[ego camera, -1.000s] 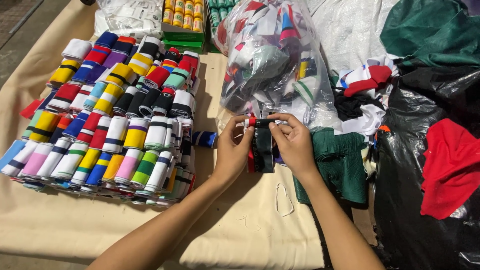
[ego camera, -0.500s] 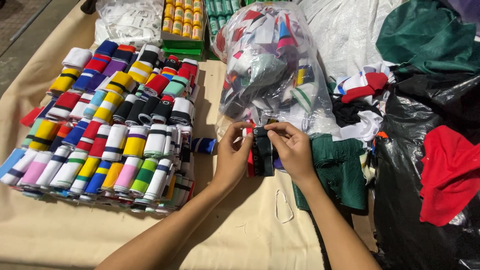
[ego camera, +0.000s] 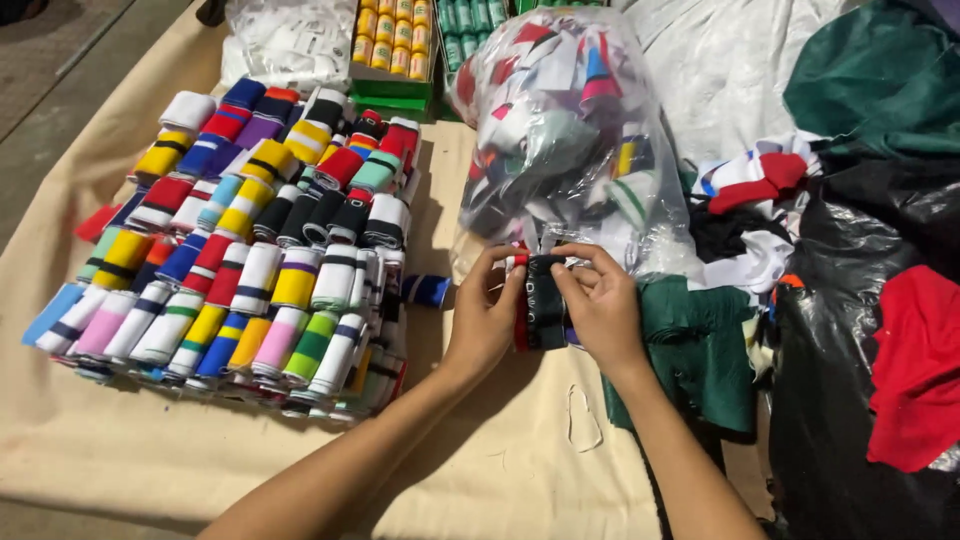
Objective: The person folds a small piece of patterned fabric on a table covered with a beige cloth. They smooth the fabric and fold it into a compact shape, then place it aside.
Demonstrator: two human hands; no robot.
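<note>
Head view: a dark folded knit band with a red edge [ego camera: 540,305] was pinched by left hand [ego camera: 487,320] and right hand [ego camera: 603,308] fingers, just below a clear plastic bag of mixed bands [ego camera: 565,130].

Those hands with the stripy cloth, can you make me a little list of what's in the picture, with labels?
left hand: left hand grips the dark folded bundle from its left side
right hand: right hand pinches the bundle's top and right side
bundle: dark cloth with red and white edges, held just above the beige cloth
left of the hands: rows of rolled striped bands in many colours
behind the hands: clear plastic bag stuffed with mixed pieces
right of the hands: green fabric, black plastic bag, red cloth
far edge: box of yellow thread spools
</note>
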